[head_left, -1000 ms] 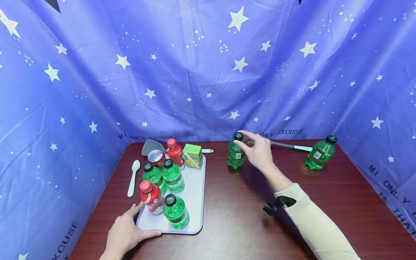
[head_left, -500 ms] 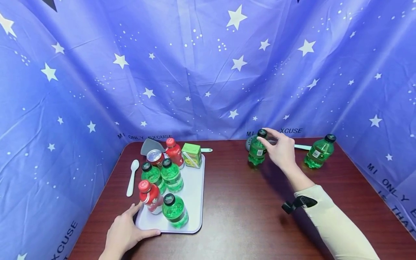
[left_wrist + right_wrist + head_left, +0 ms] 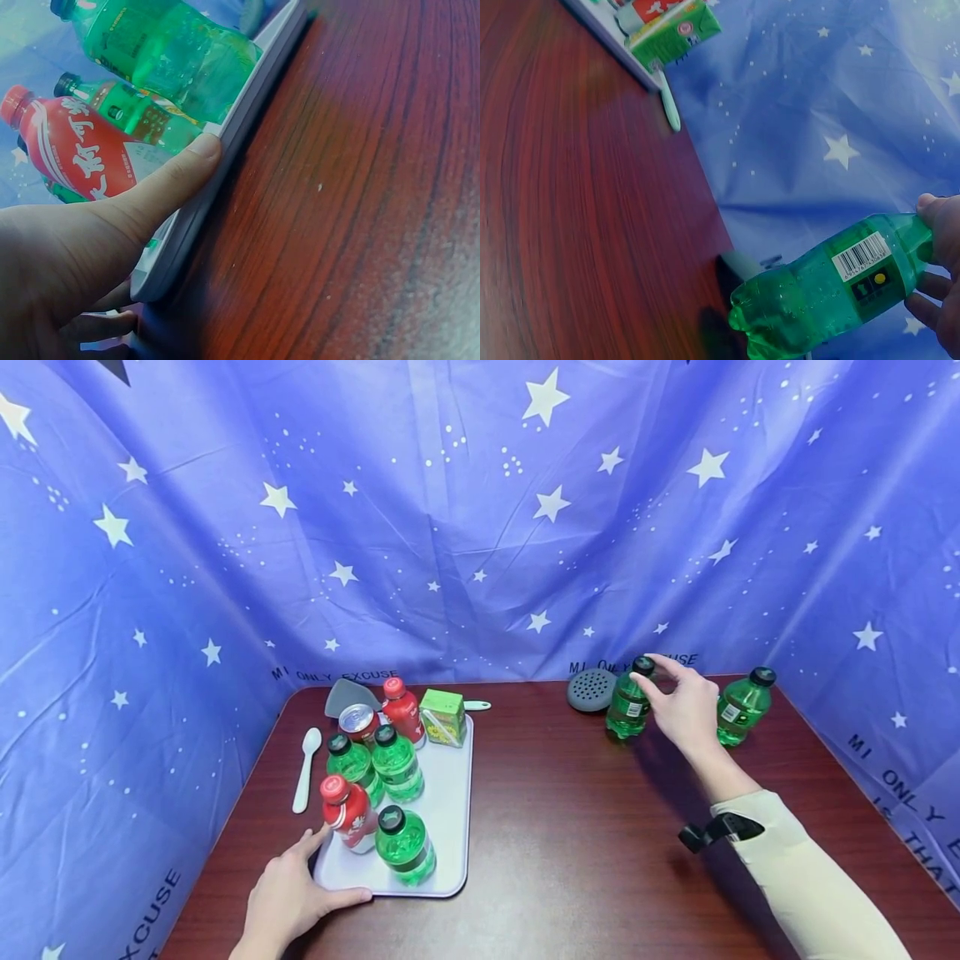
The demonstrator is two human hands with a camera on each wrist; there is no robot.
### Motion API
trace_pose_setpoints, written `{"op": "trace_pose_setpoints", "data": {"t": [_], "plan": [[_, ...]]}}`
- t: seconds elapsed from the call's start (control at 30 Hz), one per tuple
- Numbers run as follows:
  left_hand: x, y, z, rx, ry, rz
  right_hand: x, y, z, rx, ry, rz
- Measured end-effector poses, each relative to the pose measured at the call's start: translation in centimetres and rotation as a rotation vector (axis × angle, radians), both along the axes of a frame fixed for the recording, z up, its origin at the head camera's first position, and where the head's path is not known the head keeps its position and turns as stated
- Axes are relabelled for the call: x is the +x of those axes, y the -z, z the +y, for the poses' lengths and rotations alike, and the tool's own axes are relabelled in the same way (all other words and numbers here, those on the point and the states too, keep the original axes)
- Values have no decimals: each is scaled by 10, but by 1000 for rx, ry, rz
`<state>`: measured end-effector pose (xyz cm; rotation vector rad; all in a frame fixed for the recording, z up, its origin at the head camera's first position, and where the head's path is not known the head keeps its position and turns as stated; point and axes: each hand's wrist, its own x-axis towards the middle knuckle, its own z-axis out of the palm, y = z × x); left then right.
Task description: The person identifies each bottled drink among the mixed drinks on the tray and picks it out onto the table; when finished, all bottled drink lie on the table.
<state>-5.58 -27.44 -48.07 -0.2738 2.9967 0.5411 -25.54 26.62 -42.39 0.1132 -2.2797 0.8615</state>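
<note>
My right hand (image 3: 687,714) pinches a green soda bottle (image 3: 627,708) near its black cap, thumb on one side. In the right wrist view this bottle (image 3: 829,281) hangs tilted across the picture, barcode showing. My left hand (image 3: 281,893) rests at the front left corner of a pale tray (image 3: 452,802), its thumb (image 3: 169,180) stretched along the rim. On the tray stand several green bottles (image 3: 405,852), two red bottles (image 3: 347,818), a can (image 3: 358,723) and a green drink carton (image 3: 442,718).
Another green bottle (image 3: 742,710) stands at the back right, just beyond my right hand. A grey slotted utensil head (image 3: 591,690) lies near the back edge. A white spoon (image 3: 306,772) lies left of the tray, a grey spatula (image 3: 349,697) behind it.
My right hand has carried the green bottle to the right along the back of the table, past the slotted utensil head, which is now uncovered. My left hand stays at the tray corner.
</note>
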Motion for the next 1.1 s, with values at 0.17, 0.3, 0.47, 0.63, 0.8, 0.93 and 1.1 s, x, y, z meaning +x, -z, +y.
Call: {"op": "trace_pose_setpoints", "data": {"t": [0.17,0.3,0.47,0.63,0.8,0.93,1.1], "plan": [[0,0,0,-1,2,5,1,0,13,17,30,-1],[-1,0,0,1,4,6,3,0,22,33,52,-15],[-1,1,0,-3,2,8,5,0,31,29,64,-17],[0,2,-1,-5,-2,2,6,4,37,16,82,-23],[-1,2,-1,-5,0,10,5,6,43,1,95,-41],[-1,2,-1,-4,-1,14,7,7,46,-6,101,-55],[-1,1,0,-3,-9,8,10,9,46,2,108,-68]]}}
